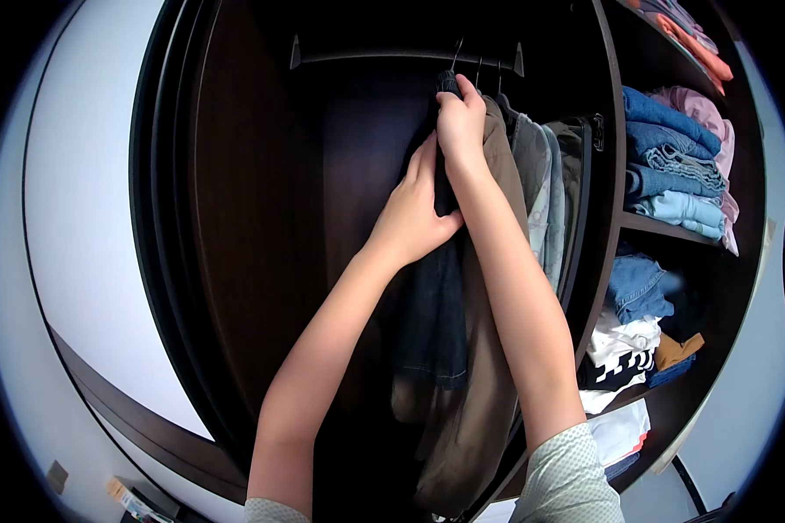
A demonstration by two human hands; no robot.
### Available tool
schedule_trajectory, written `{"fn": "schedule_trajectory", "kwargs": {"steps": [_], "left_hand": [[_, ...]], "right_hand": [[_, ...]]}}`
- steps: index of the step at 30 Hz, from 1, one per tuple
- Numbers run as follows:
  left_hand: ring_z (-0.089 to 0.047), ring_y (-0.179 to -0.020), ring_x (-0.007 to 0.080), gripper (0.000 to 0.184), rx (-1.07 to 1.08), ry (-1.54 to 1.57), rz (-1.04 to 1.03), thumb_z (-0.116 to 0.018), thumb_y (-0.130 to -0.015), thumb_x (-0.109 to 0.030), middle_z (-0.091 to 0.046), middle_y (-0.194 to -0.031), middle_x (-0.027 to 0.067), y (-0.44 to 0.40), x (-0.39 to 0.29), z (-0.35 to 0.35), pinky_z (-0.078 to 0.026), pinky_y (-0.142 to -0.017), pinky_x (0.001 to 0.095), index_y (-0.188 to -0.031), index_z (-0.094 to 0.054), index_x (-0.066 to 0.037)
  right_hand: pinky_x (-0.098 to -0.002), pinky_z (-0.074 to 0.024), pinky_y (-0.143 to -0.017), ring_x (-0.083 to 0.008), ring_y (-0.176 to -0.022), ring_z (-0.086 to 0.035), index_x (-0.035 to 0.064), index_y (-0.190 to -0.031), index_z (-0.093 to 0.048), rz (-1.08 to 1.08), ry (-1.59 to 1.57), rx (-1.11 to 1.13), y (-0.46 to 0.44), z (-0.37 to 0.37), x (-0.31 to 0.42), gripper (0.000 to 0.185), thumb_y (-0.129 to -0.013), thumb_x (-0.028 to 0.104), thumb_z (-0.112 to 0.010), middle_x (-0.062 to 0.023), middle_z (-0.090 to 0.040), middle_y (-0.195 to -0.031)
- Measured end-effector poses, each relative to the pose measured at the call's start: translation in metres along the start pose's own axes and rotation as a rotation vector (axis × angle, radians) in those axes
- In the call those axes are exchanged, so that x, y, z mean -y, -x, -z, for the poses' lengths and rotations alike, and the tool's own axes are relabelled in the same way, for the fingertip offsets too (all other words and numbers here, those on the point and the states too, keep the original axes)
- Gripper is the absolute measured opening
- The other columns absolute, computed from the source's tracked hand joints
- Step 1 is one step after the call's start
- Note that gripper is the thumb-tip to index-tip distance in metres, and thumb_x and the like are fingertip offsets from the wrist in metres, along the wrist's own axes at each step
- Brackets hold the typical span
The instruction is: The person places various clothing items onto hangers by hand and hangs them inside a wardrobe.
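Observation:
A dark denim garment [432, 322] hangs from a hanger on the rail [375, 56] inside the dark wardrobe. Near its top, just under the hanger hook, my right hand [460, 118] is closed on the garment. Lower down, my left hand [417, 205] lies against its left side, thumb and fingers apart, touching the cloth. Directly to the right hangs a long brown garment [484, 349], partly covered by my right forearm. Light grey-blue garments [541, 183] hang beyond it.
Shelves on the right hold folded jeans [672, 131], a pink cloth [702, 109], more denim [638, 283] and black-and-white clothes [624, 353]. A dark upright panel [610, 174] separates them from the hanging part. A white door panel [96, 200] stands at the left.

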State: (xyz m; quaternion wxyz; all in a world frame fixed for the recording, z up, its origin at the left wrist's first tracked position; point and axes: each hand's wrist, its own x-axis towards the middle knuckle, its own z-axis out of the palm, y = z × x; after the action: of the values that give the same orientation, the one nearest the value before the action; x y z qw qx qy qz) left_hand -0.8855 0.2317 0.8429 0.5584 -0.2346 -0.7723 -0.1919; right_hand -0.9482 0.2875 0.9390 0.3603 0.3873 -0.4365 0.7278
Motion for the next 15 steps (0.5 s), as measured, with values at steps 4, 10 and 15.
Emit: {"fn": "schedule_trajectory", "kwargs": {"steps": [4, 10, 15], "left_hand": [[-0.032, -0.127, 0.0364, 0.088, 0.063, 0.07, 0.051, -0.067, -0.073, -0.026, -0.024, -0.141, 0.0211, -0.001, 0.012, -0.007, -0.032, -0.102, 0.0404, -0.138, -0.014, -0.001], [-0.032, -0.127, 0.0374, 0.091, 0.128, 0.065, 0.081, -0.068, -0.072, -0.027, -0.023, -0.141, 0.0218, 0.002, 0.021, -0.019, -0.031, -0.103, 0.0408, -0.139, -0.011, -0.002], [-0.035, -0.124, 0.0388, 0.089, 0.106, 0.082, 0.066, -0.068, -0.071, -0.028, -0.024, -0.141, 0.0218, -0.001, 0.008, -0.03, -0.034, -0.101, 0.0415, -0.137, -0.015, -0.002]], "right_hand": [[-0.0364, -0.041, -0.089, -0.033, -0.101, -0.056, -0.0045, -0.125, -0.044, -0.009, 0.063, -0.005, -0.016, -0.003, -0.028, 0.053, -0.076, 0.014, -0.046, -0.0246, -0.057, -0.109], [-0.037, -0.0387, -0.093, -0.035, -0.109, -0.052, -0.0005, -0.124, -0.047, -0.109, 0.119, 0.026, -0.017, 0.008, -0.039, 0.05, -0.077, 0.015, -0.046, -0.0249, -0.052, -0.119], [-0.0398, -0.0377, -0.094, -0.0377, -0.11, -0.05, 0.0006, -0.131, -0.037, 0.044, 0.258, -0.118, -0.013, 0.016, -0.032, 0.054, -0.079, 0.015, -0.046, -0.026, -0.05, -0.121]]}}
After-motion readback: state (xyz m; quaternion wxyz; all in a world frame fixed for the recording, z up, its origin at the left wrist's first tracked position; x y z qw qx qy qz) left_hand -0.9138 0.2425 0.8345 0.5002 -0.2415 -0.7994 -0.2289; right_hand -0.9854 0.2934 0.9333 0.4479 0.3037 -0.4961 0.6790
